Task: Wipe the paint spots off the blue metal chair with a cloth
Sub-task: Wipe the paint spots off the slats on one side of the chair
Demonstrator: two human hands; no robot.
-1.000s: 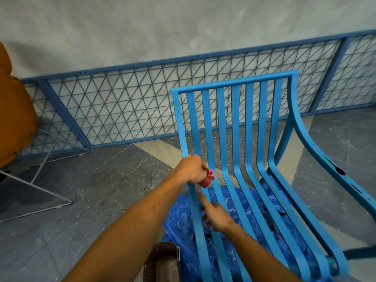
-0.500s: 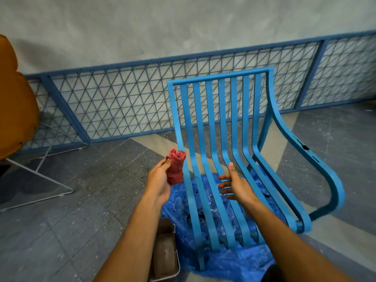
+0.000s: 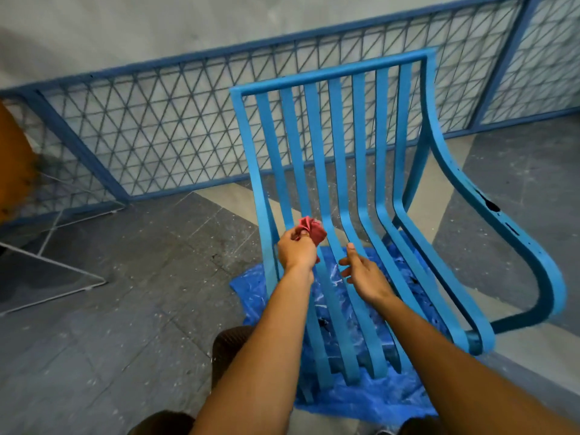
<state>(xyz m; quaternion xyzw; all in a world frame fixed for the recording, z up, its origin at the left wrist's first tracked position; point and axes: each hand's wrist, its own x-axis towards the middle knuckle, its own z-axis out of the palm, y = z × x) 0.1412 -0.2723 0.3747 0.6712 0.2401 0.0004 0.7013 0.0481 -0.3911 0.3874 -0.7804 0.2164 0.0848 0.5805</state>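
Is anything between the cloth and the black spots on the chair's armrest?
Nothing visible. The left hand holds the cloth by the slats; the spots on the armrest lie uncovered, and the right hand hovers open below that path.

Far left of the chair (image 3: 360, 136), the edge is cutting off an orange shape (image 3: 12, 171); the chair itself is hiding much of the blue sheet (image 3: 249, 290) beneath it.

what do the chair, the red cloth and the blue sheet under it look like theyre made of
Chair: probably painted metal; thin rigid bent slats, even matte blue coat, dark marks on the armrest. Cloth, gripped by the left hand: soft fabric, bunched in folds. Sheet: likely thin plastic, glossy, crinkled, paint-streaked.
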